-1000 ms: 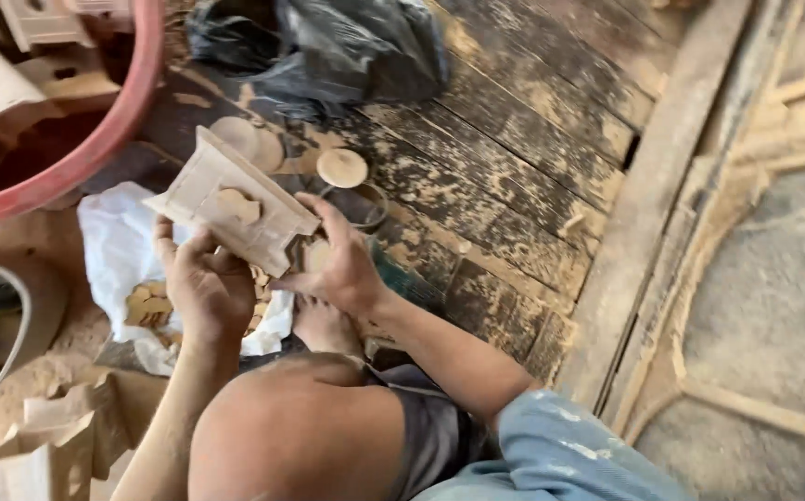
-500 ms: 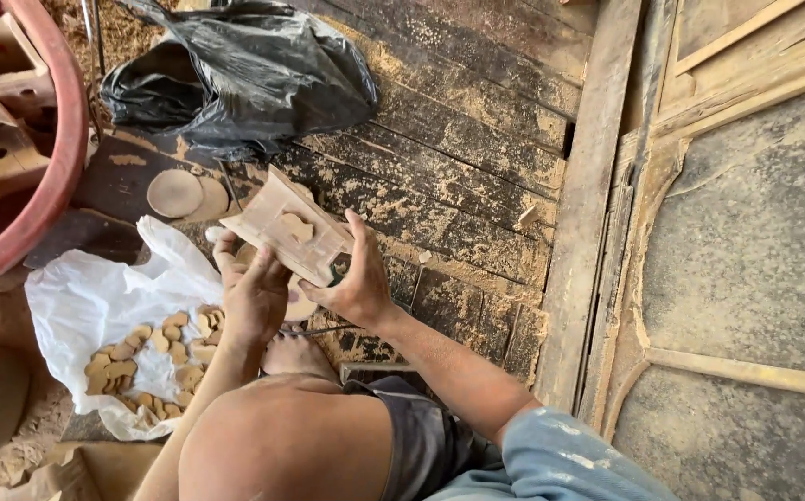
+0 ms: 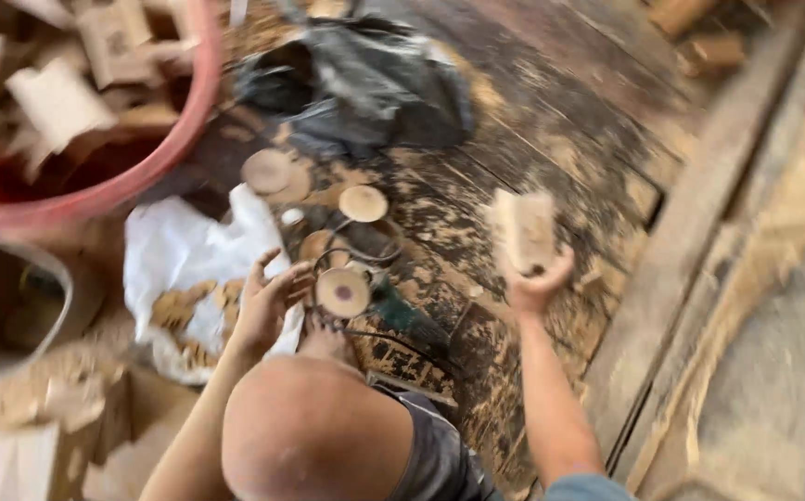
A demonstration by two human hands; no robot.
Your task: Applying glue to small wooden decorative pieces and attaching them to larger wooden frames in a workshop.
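Right hand [image 3: 534, 286], right of frame centre, grips a pale wooden block [image 3: 525, 228] upright, long axis vertical, above the plank floor [image 3: 551, 102]; the open, empty left hand [image 3: 263, 301] hovers left, beside the white bag [image 3: 189, 250].

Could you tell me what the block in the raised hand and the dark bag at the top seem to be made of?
Block in the right hand: pale, apparently unfinished wood, though blurred. Bag: thin black plastic, judging by glossy crumpled folds.
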